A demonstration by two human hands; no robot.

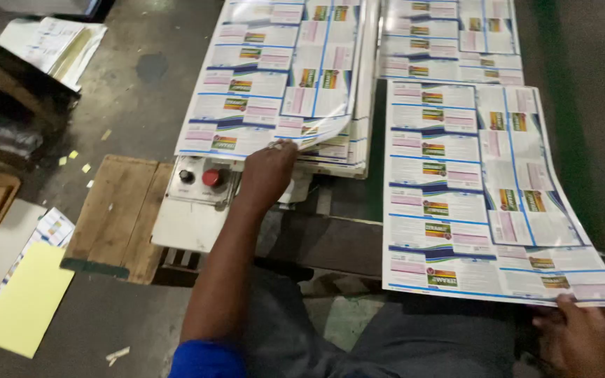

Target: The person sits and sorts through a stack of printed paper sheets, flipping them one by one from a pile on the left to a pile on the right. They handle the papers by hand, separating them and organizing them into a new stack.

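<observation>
My left hand grips the near edge of a large printed sheet and lifts it off a stack of like sheets on the machine table. The sheet shows rows of small white, blue and pink label panels. My right hand holds the near right corner of another printed sheet, which lies flat and juts over the table's front edge. A third pile of printed sheets lies farther back, beyond the right sheet.
A white control box with a black and a red button sits under my left arm. A wooden pallet is to its left on the concrete floor. A yellow sheet, paper scraps and more printed paper lie at the left.
</observation>
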